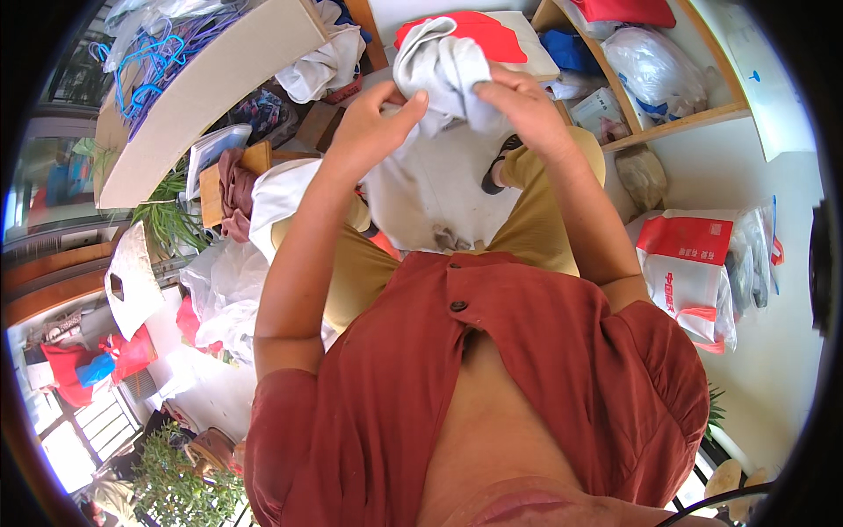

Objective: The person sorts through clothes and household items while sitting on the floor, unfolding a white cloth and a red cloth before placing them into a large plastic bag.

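Note:
A light grey, bunched cloth (444, 79) is held up in front of me, near the top middle of the head view. My left hand (385, 118) grips its left edge, with the thumb at the front. On the other side, my right hand (520, 102) pinches the cloth between thumb and fingers. Folds hide some fingertips of both hands. Behind the cloth lie a red item (507, 46) and a cream-coloured pad. White cloth (283, 191) drapes over my leg on the left.
Wooden shelves (698, 125) with plastic bags stand at the upper right. A cardboard panel (217, 85) and blue and purple hangers (148, 72) are at the upper left. A red-and-white bag (685, 244) is at the right. Potted greenery (171, 211) stands left.

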`<state>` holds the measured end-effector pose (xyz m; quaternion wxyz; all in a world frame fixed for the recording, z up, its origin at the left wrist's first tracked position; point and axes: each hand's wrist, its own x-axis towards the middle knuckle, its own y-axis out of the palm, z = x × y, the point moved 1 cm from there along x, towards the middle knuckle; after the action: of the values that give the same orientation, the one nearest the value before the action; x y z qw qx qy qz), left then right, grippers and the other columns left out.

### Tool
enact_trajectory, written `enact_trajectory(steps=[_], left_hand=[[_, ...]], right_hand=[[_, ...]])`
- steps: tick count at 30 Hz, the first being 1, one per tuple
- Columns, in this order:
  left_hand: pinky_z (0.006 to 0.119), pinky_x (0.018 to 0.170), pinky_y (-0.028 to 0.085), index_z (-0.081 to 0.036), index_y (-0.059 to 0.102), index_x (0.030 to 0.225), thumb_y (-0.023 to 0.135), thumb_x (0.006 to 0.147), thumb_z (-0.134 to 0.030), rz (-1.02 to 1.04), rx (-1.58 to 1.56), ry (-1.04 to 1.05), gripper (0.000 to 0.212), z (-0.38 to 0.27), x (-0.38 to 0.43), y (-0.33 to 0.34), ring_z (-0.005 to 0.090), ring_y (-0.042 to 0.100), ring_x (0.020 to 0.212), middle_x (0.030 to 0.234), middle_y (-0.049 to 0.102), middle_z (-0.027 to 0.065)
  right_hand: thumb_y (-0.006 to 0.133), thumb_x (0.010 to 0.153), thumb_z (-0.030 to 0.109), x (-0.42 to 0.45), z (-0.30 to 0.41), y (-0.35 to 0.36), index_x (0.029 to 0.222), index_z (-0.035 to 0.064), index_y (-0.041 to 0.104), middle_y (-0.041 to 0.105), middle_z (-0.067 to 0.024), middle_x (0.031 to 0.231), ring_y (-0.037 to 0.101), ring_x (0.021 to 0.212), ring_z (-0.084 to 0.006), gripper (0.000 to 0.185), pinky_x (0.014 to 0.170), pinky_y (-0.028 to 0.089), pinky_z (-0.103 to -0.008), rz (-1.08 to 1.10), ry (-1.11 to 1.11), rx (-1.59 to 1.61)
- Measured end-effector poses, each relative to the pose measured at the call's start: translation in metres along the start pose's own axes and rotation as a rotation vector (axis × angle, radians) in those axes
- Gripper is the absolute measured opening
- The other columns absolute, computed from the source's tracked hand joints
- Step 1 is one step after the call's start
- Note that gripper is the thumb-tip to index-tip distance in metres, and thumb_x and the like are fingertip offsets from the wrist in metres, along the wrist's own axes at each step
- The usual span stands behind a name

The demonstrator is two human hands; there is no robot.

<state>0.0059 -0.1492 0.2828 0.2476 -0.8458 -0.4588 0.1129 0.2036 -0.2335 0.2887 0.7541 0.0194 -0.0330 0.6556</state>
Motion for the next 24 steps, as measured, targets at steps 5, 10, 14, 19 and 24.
enact_trajectory(steps=[5, 10, 14, 19, 24], left_hand=[[0.022, 0.064, 0.044, -0.003, 0.067, 0.094, 0.065, 0.082, -0.023, -0.168, -0.441, -0.207, 0.023, 0.029, 0.014, -0.030, 0.0056, 0.054, 0.070, 0.080, 0.064, -0.0002], [0.023, 0.066, 0.047, 0.002, 0.063, 0.097, 0.066, 0.084, -0.021, -0.212, -0.760, -0.352, 0.026, 0.037, 0.000, -0.069, 0.0085, 0.058, 0.074, 0.088, 0.065, 0.0042], [0.026, 0.068, 0.049, 0.001, 0.061, 0.100, 0.062, 0.085, -0.017, -0.256, -0.548, -0.336, 0.023, 0.083, -0.001, -0.087, 0.0154, 0.063, 0.077, 0.089, 0.066, 0.0083], [0.027, 0.069, 0.047, -0.002, 0.065, 0.092, 0.063, 0.080, -0.026, -0.407, 0.349, 0.107, 0.027, 0.085, -0.006, -0.052, 0.0156, 0.061, 0.072, 0.081, 0.066, 0.0095], [0.028, 0.084, 0.044, -0.001, 0.064, 0.103, 0.033, 0.095, -0.048, 0.499, -0.457, -0.296, 0.057, 0.049, -0.016, 0.016, 0.0174, 0.059, 0.092, 0.099, 0.066, 0.0084]], right_hand=[[0.056, 0.081, 0.020, 0.010, -0.042, -0.027, 0.089, 0.0020, 0.065, 0.059, 0.0000, 0.077, 0.051, 0.069, -0.0086, 0.022, 0.062, 0.040, -0.0244, -0.303, 0.103, 0.286], [0.054, 0.083, 0.014, 0.005, -0.046, -0.048, 0.092, -0.0014, 0.063, 0.063, -0.0057, 0.088, 0.057, 0.080, -0.0155, 0.020, 0.072, 0.045, -0.0283, -0.452, 0.102, 0.492], [0.048, 0.087, 0.012, 0.003, -0.028, -0.052, 0.113, -0.0023, 0.053, 0.060, -0.0114, 0.110, 0.058, 0.098, -0.0217, 0.030, 0.091, 0.043, -0.0337, -0.359, 0.102, 0.697], [0.048, 0.089, 0.015, 0.006, -0.030, -0.054, 0.115, -0.0018, 0.052, 0.060, -0.0117, 0.111, 0.058, 0.100, -0.0223, 0.031, 0.090, 0.045, -0.0349, -0.219, 0.138, 0.781], [0.048, 0.089, 0.016, 0.012, -0.030, -0.049, 0.115, -0.0017, 0.051, 0.060, -0.0115, 0.110, 0.059, 0.099, -0.0217, 0.032, 0.089, 0.046, -0.0347, 0.088, 0.184, 0.885]])
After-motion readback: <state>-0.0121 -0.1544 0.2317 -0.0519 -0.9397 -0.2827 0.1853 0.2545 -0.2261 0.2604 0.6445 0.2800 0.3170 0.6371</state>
